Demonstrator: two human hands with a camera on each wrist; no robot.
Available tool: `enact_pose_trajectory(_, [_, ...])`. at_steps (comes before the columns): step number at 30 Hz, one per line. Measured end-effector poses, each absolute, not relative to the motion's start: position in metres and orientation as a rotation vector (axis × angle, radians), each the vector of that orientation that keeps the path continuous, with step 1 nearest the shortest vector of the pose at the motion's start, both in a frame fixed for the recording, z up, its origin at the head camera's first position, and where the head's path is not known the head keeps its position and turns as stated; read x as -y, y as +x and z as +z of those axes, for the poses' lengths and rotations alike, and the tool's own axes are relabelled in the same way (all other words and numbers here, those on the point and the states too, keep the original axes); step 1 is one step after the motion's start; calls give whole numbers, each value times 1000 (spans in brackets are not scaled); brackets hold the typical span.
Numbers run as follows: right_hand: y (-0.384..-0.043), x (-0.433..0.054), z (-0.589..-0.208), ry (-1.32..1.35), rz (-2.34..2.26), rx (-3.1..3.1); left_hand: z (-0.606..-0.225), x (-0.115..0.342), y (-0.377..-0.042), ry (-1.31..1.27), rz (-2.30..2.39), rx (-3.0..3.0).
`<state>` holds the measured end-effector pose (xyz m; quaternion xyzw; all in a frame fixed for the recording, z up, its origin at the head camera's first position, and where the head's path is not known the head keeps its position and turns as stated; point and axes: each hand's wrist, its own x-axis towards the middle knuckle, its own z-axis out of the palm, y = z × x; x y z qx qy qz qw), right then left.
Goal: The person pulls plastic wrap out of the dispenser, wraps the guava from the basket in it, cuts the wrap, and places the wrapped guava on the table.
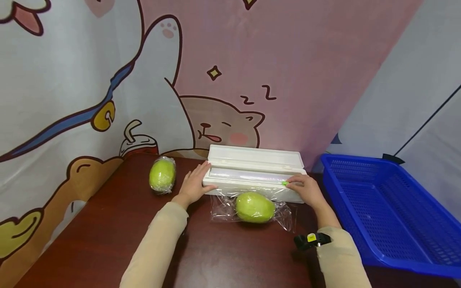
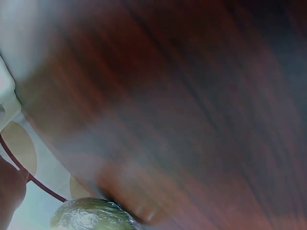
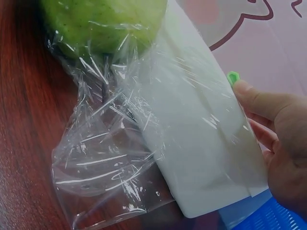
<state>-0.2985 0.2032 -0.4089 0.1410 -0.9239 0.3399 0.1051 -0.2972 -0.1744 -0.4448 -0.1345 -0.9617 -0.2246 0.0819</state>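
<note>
A white cling film box [image 1: 252, 190] lies on the table, its lid [image 1: 255, 157] raised at the back and a roll of film [image 1: 248, 175] inside. At the box's left end, my left hand [image 1: 192, 184] rests with fingers straight and thumb spread over the front. My right hand [image 1: 307, 190] pinches a small green slider [image 3: 233, 77] near the right end of the front edge. In front of the box lies a green melon-like fruit [image 1: 255, 207], with clear cling film [image 3: 115, 163] over it running back to the box. The left wrist view catches only a fingertip [image 2: 10, 191].
Another film-wrapped green fruit [image 1: 162, 175] sits at the left back of the dark wooden table [image 1: 223, 256]. To the right stands a blue plastic basket [image 1: 345, 200]. A cartoon-printed cloth [image 1: 306, 80] hangs behind the table.
</note>
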Motion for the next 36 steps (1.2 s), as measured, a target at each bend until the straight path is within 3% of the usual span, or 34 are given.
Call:
enact_pose_trajectory(20, [-294, -214, -407, 343, 987, 2735, -439, 175, -294, -401, -687, 2900])
enact_pose_trajectory(36, [-283, -235, -413, 53, 1054, 2666, -439, 174, -293, -421, -670, 2885])
